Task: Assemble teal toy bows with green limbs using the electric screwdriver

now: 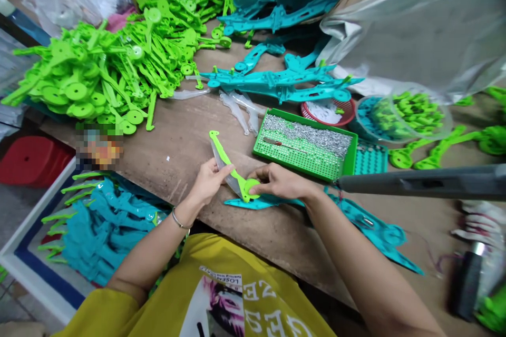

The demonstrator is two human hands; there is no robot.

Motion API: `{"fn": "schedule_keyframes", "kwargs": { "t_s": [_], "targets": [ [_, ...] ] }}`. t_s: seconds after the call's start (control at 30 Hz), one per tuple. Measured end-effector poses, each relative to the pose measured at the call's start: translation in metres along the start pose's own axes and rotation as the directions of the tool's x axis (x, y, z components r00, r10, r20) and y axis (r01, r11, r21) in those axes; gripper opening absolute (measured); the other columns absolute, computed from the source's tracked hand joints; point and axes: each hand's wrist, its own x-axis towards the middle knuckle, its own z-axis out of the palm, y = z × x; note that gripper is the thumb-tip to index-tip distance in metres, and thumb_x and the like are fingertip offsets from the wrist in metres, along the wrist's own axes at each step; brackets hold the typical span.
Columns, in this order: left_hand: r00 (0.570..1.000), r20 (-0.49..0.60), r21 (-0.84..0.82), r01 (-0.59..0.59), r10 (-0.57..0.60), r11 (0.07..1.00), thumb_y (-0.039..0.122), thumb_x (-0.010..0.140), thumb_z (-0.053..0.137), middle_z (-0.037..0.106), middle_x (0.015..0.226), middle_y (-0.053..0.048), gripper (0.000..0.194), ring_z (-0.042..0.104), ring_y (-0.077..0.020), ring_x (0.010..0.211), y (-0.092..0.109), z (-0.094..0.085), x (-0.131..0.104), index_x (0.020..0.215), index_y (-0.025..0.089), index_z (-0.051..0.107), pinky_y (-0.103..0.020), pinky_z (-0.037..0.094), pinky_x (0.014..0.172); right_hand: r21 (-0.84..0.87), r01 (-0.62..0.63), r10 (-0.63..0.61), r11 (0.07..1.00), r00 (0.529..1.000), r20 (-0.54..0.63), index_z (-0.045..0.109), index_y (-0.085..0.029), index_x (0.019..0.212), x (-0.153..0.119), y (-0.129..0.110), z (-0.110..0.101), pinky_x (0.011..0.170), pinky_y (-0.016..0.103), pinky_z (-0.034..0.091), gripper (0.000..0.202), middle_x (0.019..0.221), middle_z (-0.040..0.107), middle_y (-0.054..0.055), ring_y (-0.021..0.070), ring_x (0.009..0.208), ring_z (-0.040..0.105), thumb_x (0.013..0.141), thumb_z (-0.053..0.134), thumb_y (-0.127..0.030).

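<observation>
Left hand [208,181] and right hand [274,181] are pinching a disc-ended lime-green plastic arm [222,152], fingers closed. Slackening could be freeing its translucent-plastic strip [233,184].

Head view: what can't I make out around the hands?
All in the head view:
Green arm: its round end is partly covered by the right hand.
Translucent piece: partly hidden by the left hand.
Teal part: partly hidden by the right forearm.
Metal pieces in the green tray: too small to tell apart.
</observation>
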Motion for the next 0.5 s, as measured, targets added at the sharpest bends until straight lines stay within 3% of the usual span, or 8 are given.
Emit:
{"fn": "schedule_keyframes", "kwargs": {
  "t_s": [0.23,0.3,0.33,0.37,0.4,0.43,0.5],
  "targets": [
    [0.999,-0.033,0.015,-0.021,0.022,1.0,0.045,0.058,0.088,0.069,0.07,0.001,0.048,0.062,-0.0115,0.059,-0.005,0.002,0.009,0.082,0.014,0.06,-0.025,0.052,0.06,-0.106,0.075,-0.083,0.991,0.994,-0.072,0.075,-0.016,0.093,-0.002,0.001,0.005,0.069,0.029,0.048,0.03,0.079,0.071,0.001,0.0166,0.071,0.059,0.078,0.069,-0.042],
    [1.0,-0.015,0.011,-0.005,0.006,1.0,0.045,0.058,0.088,0.07,0.072,0.0,0.049,0.064,-0.0128,0.061,-0.004,0.004,0.009,0.085,0.014,0.061,-0.025,0.053,0.061,-0.216,0.089,-0.13,0.972,0.974,-0.185,0.075,-0.019,0.097,-0.008,0.001,0.013,0.08,0.035,0.051,0.027,0.088,0.073,0.003,0.021,0.083,0.064,0.079,0.069,-0.038],
    [1.0,-0.002,0.004,0.008,-0.008,1.0,0.046,0.058,0.089,0.071,0.074,-0.001,0.05,0.065,-0.0136,0.063,-0.003,0.005,0.009,0.086,0.014,0.061,-0.026,0.054,0.062,-0.286,0.099,-0.185,0.953,0.94,-0.288,0.074,-0.021,0.099,-0.014,0.002,0.02,0.087,0.038,0.05,0.025,0.095,0.073,0.005,0.0234,0.091,0.064,0.08,0.068,-0.036],
    [1.0,0.011,-0.007,0.024,-0.023,1.0,0.046,0.058,0.089,0.072,0.076,-0.002,0.052,0.067,-0.0144,0.065,-0.002,0.005,0.009,0.087,0.014,0.06,-0.027,0.055,0.063,-0.36,0.106,-0.263,0.927,0.868,-0.421,0.073,-0.022,0.1,-0.021,0.004,0.028,0.092,0.042,0.049,0.023,0.101,0.072,0.007,0.0252,0.098,0.064,0.081,0.068,-0.034],
    [0.999,0.022,-0.023,0.039,-0.039,0.999,0.046,0.057,0.089,0.073,0.08,-0.003,0.053,0.068,-0.0152,0.068,-0.001,0.006,0.009,0.088,0.015,0.06,-0.028,0.056,0.065,-0.428,0.096,-0.351,0.899,0.743,-0.57,0.071,-0.023,0.103,-0.03,0.007,0.037,0.095,0.046,0.048,0.023,0.107,0.07,0.009,0.027,0.104,0.062,0.082,0.066,-0.032],
    [0.998,0.028,-0.043,0.053,-0.052,0.998,0.045,0.057,0.09,0.074,0.084,-0.004,0.054,0.069,-0.0161,0.071,0.001,0.007,0.01,0.09,0.015,0.058,-0.029,0.058,0.068,-0.475,0.071,-0.428,0.877,0.565,-0.706,0.069,-0.025,0.105,-0.041,0.012,0.045,0.097,0.048,0.048,0.023,0.109,0.068,0.01,0.0284,0.107,0.061,0.084,0.065,-0.031],
    [0.996,0.035,-0.082,0.079,-0.076,0.994,0.044,0.057,0.09,0.075,0.091,-0.005,0.057,0.072,-0.0183,0.077,0.003,0.007,0.011,0.093,0.017,0.055,-0.032,0.059,0.072,-0.462,-0.042,-0.452,0.886,0.142,-0.88,0.062,-0.026,0.114,-0.063,0.023,0.058,0.097,0.056,0.046,0.033,0.111,0.063,0.014,0.0335,0.113,0.058,0.083,0.065,-0.035]
  ]
}}
